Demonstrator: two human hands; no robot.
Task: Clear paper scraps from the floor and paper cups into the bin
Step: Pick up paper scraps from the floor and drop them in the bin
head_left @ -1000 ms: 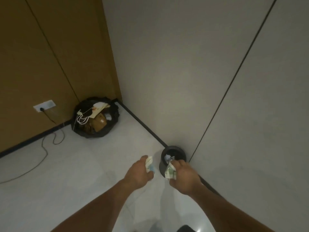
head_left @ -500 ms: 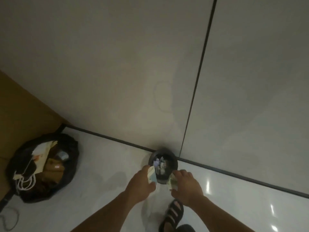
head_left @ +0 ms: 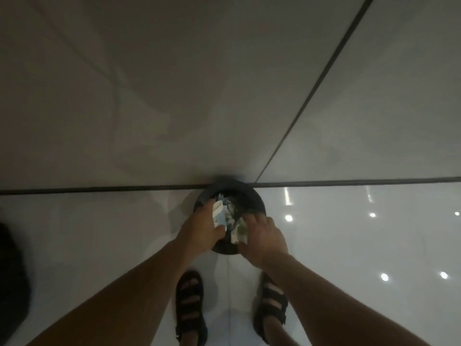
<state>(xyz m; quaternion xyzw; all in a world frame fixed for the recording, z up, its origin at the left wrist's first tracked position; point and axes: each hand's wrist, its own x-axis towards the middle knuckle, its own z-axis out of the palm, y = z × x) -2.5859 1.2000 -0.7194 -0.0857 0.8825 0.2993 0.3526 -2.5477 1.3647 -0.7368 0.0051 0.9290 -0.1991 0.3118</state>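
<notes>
A small round black bin (head_left: 252,196) stands on the white floor against the wall, with crumpled paper inside it. My left hand (head_left: 199,231) is over the bin's left rim and grips a white and blue paper scrap (head_left: 219,213). My right hand (head_left: 264,239) is over the near right rim and holds a crumpled white and green paper scrap (head_left: 239,232). Both scraps hang over the bin's mouth.
The grey wall (head_left: 174,96) with a dark baseboard runs right behind the bin. My two feet in black sandals (head_left: 189,308) stand on the glossy floor just before it. The edge of a black rubbish bag (head_left: 10,283) shows at far left.
I have stepped up to the bin and look straight down on it. Both hands have moved forward from beside the bin to over its mouth, still holding the scraps.
</notes>
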